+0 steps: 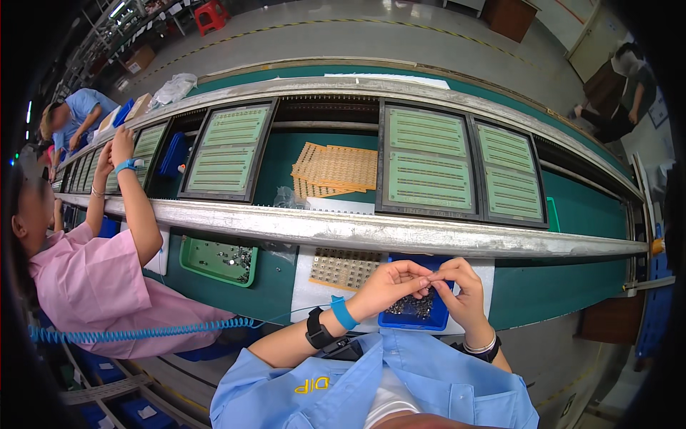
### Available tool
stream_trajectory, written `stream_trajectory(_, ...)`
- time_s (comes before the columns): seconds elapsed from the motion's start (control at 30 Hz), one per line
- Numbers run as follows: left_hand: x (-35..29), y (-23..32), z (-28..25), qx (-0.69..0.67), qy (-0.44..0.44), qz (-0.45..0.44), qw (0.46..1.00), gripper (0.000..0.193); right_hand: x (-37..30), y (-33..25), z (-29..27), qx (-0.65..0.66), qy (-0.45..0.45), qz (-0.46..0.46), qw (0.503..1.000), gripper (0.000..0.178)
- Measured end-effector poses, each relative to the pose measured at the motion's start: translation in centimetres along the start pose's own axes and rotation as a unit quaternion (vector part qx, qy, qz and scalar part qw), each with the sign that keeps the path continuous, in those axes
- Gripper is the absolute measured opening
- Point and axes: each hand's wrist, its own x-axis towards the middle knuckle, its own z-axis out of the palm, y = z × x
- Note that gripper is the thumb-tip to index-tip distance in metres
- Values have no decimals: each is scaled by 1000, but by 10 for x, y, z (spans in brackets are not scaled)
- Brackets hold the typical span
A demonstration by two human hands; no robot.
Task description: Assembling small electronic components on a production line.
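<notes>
My left hand [393, 283] and my right hand [461, 289] meet fingertip to fingertip over a blue tray [413, 327]. The fingers of both are pinched together; whatever sits between them is too small to make out. Inside the tray lies a heap of small metal-legged parts [411, 307]. Just left of it, a tan perforated board [339, 268] with rows of small dark parts rests on a white sheet [304, 293]. A blue wrist strap [343, 313] circles my left wrist, tied to a coiled blue cord [157, 332].
Beyond my hands runs a metal conveyor rail [343, 227]. Dark frames holding green circuit boards [429, 179] sit on the line, with stacked tan boards [336, 170] between them. A green tray [187, 266] of loose parts stands left. A co-worker in pink [107, 286] reaches over the line.
</notes>
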Motion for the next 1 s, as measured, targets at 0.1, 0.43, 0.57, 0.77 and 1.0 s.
stream_trajectory(0.1, 0, -2, 0, -4, 0, -2, 1000, 15, -1, 1, 0, 27, -7, 27, 999, 10)
stream_trajectory(0.43, 2, -15, 7, 61, 42, 75, 994, 12, 2, -4, -10, 108, -29, 197, 974, 11)
stream_trajectory(0.57, 2, -14, 5, 56, 30, 104, 993, 15, 12, -12, -18, 123, -83, 264, 953, 8)
stream_trajectory(0.77, 3, -8, 9, 35, 29, 83, 995, 21, 26, -22, -25, 41, -167, 195, 966, 8)
stream_trajectory(1.0, 2, -4, 3, 3, 28, 45, 999, 21, 26, -17, -16, -69, -108, 80, 989, 12)
